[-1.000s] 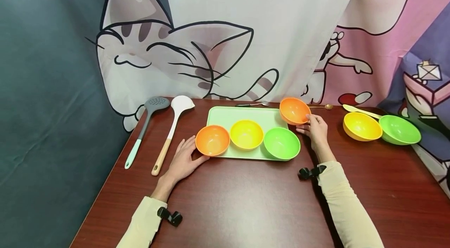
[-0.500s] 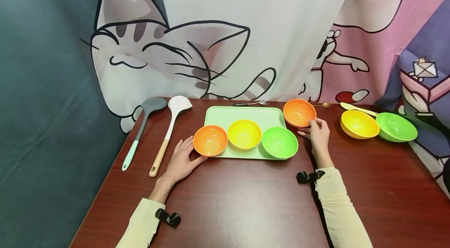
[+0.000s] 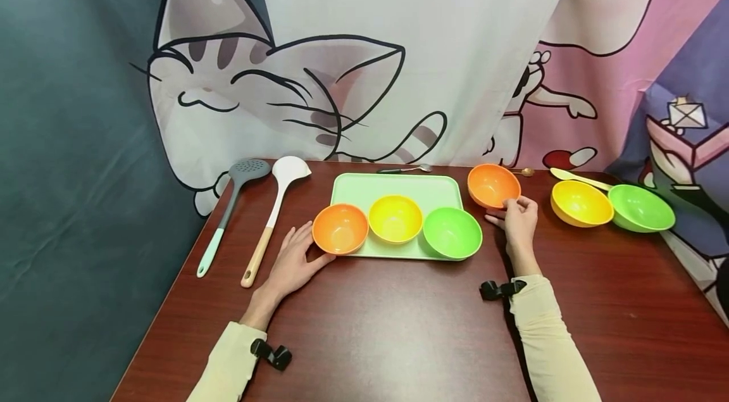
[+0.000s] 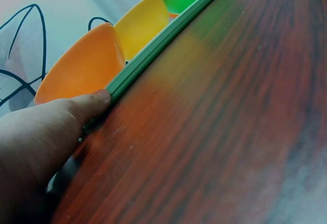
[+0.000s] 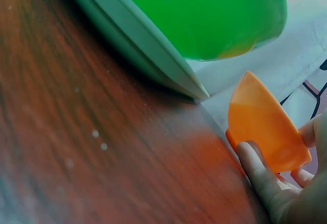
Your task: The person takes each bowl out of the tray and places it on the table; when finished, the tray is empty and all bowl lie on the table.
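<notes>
On the table's right side of the tray, my right hand [image 3: 521, 225] pinches the near-right rim of an orange bowl [image 3: 493, 182]. In the right wrist view, this orange bowl [image 5: 263, 127] sits tilted between thumb and fingers. My left hand [image 3: 298, 263] rests at the front left corner of the pale green tray [image 3: 364, 183], fingers stretched beside another orange bowl [image 3: 340, 225]. Its thumb [image 4: 97, 100] touches the tray's front edge in the left wrist view. A yellow bowl [image 3: 395, 215] and a green bowl [image 3: 452, 229] stand in a row with that orange bowl on the tray.
A yellow bowl [image 3: 581, 204] and a green bowl [image 3: 643, 206] stand at the far right, with a yellow-handled utensil [image 3: 578, 178] behind. A slotted turner [image 3: 233, 206] and a white ladle [image 3: 279, 199] lie left. A dark-handled utensil [image 3: 404, 169] lies behind the tray.
My right hand has carried the orange bowl right, from over the tray's back right corner to beside the tray. The left hand stays at the tray's corner; the head view shifts slightly.
</notes>
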Action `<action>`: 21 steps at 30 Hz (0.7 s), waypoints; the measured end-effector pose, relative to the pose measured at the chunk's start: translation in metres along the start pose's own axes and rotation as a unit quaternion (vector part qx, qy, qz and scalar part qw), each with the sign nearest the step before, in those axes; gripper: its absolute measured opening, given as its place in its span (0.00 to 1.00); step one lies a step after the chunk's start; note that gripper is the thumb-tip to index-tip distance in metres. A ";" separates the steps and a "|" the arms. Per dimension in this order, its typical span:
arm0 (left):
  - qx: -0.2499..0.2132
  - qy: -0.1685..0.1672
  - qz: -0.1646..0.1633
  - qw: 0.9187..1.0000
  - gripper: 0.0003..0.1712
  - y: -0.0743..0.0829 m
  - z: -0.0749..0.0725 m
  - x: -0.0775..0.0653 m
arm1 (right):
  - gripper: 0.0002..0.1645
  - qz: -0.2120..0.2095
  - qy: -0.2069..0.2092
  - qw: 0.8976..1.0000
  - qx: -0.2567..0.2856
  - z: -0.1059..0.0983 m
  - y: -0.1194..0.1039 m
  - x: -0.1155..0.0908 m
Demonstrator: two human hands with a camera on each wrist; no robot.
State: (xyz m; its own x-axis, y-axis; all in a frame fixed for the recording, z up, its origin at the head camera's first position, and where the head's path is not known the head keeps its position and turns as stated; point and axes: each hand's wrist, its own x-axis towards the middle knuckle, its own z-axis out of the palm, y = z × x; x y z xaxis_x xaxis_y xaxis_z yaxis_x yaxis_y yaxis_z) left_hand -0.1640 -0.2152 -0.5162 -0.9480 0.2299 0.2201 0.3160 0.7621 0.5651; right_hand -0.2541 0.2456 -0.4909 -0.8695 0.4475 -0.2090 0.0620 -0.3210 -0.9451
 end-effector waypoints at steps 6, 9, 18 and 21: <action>0.000 0.000 0.000 1.000 0.42 -0.001 0.000 0.000 | 0.14 0.006 0.008 1.000 -0.010 -0.007 -0.002 -0.002; 0.003 -0.001 -0.001 1.000 0.42 -0.001 0.000 0.000 | 0.13 0.009 0.011 1.000 -0.012 -0.012 -0.004 -0.003; -0.002 0.006 0.003 1.000 0.42 0.002 -0.001 -0.002 | 0.13 0.007 0.024 1.000 -0.003 -0.031 -0.007 -0.007; 0.001 0.004 0.001 1.000 0.41 0.002 -0.002 -0.003 | 0.13 -0.002 0.030 1.000 0.002 -0.035 -0.008 -0.008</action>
State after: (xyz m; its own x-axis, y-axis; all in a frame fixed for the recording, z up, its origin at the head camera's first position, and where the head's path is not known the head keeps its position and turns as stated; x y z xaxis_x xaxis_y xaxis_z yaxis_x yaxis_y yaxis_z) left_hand -0.1599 -0.2157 -0.5137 -0.9472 0.2258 0.2278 0.3174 0.7629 0.5633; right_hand -0.2308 0.2738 -0.4904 -0.8393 0.4971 -0.2204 0.0572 -0.3223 -0.9449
